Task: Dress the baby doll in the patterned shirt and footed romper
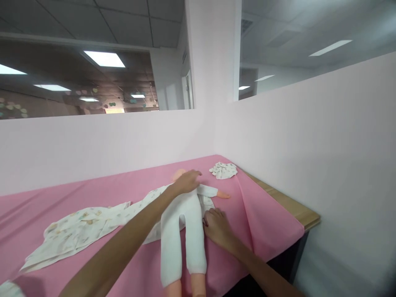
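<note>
A doll (193, 222) in a white long-sleeved suit lies on a pink cloth, its legs toward me. Its bare right-side hand (223, 194) sticks out of the sleeve. Beneath its body is a white baby garment (154, 236) with a small print, spreading out to the left. My left hand (187, 180) lies across the doll's upper chest, fingers stretched out, hiding part of its head. Beside the doll's hip, my right hand (218, 226) has its fingers curled in at the edge of the printed garment; the fingertips are partly hidden.
The pink cloth (139, 272) covers a table with a bare wooden edge (287, 204) at right. A crumpled printed cloth (223, 170) lies near the back corner. More printed clothing (80, 231) lies at left. White walls (309, 136) with windows stand behind and at right.
</note>
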Demonstrator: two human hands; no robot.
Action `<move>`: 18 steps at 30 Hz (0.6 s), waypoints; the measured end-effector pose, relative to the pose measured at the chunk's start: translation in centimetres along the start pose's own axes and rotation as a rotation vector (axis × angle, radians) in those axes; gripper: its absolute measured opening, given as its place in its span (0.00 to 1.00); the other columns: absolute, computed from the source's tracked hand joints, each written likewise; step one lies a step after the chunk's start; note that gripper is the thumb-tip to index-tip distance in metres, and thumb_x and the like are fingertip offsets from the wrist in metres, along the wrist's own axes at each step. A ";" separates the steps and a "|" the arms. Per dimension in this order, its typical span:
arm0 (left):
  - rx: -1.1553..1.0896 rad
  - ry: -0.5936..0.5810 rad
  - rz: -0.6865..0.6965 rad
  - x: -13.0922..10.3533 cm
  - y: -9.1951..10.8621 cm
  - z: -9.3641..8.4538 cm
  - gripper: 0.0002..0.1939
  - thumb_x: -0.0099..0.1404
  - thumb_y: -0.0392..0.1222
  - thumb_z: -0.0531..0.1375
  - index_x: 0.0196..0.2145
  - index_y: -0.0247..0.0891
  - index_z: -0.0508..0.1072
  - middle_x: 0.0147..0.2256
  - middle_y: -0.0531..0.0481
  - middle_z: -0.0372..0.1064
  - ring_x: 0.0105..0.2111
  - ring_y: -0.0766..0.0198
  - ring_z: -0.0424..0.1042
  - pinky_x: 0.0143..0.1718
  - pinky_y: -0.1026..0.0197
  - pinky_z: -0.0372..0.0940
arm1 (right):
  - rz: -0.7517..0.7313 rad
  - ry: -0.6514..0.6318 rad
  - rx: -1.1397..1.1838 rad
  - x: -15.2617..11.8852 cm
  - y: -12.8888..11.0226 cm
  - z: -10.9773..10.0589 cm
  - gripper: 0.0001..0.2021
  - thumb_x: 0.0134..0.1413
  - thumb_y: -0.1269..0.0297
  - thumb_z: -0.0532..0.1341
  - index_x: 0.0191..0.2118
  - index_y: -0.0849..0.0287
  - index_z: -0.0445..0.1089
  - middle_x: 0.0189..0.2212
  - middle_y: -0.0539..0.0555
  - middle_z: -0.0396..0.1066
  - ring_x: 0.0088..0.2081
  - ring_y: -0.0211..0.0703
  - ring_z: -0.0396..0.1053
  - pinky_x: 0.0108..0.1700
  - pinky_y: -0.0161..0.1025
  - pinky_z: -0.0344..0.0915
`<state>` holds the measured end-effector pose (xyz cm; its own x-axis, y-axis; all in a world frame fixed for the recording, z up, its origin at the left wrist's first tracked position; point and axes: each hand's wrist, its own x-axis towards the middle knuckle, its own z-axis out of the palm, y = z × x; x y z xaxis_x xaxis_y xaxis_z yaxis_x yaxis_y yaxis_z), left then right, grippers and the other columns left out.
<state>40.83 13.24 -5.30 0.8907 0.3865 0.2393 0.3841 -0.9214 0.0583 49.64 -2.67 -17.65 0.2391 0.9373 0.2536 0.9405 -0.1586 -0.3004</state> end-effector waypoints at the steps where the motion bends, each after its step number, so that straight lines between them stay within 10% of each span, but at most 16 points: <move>1: 0.054 -0.114 0.027 2.0 1.2 0.8 0.26 0.67 0.44 0.52 0.61 0.37 0.61 0.58 0.40 0.63 0.57 0.53 0.63 0.56 0.53 0.60 | -0.012 0.000 0.004 0.3 0.0 0.2 0.06 0.54 0.70 0.55 0.31 0.59 0.68 0.38 0.59 0.72 0.43 0.51 0.66 0.43 0.43 0.54; 5: 0.188 -0.318 -0.013 6.5 3.6 4.8 0.32 0.57 0.46 0.64 0.59 0.41 0.63 0.55 0.38 0.66 0.53 0.46 0.68 0.51 0.48 0.63 | -0.048 0.025 0.022 0.7 1.3 0.2 0.07 0.53 0.71 0.53 0.32 0.59 0.68 0.35 0.58 0.72 0.40 0.49 0.66 0.42 0.41 0.53; 9: 0.239 -0.336 -0.074 6.1 2.2 7.2 0.29 0.54 0.38 0.64 0.54 0.37 0.66 0.52 0.33 0.68 0.50 0.42 0.70 0.50 0.43 0.62 | 0.012 0.054 -0.045 1.1 4.2 -1.4 0.06 0.53 0.69 0.54 0.30 0.59 0.68 0.30 0.55 0.71 0.36 0.45 0.65 0.37 0.39 0.52; 18: 0.204 -0.282 -0.063 2.2 -1.1 4.6 0.24 0.60 0.42 0.58 0.54 0.41 0.63 0.52 0.39 0.67 0.51 0.47 0.67 0.46 0.48 0.64 | 0.339 0.118 -0.123 5.0 12.6 -5.8 0.08 0.57 0.70 0.50 0.35 0.61 0.66 0.32 0.59 0.69 0.37 0.47 0.65 0.32 0.38 0.50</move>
<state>43.45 15.30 -9.35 0.8846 0.4648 -0.0376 0.4562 -0.8793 -0.1368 64.04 -1.74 -14.86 0.5609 0.7843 0.2649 0.8236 -0.4964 -0.2742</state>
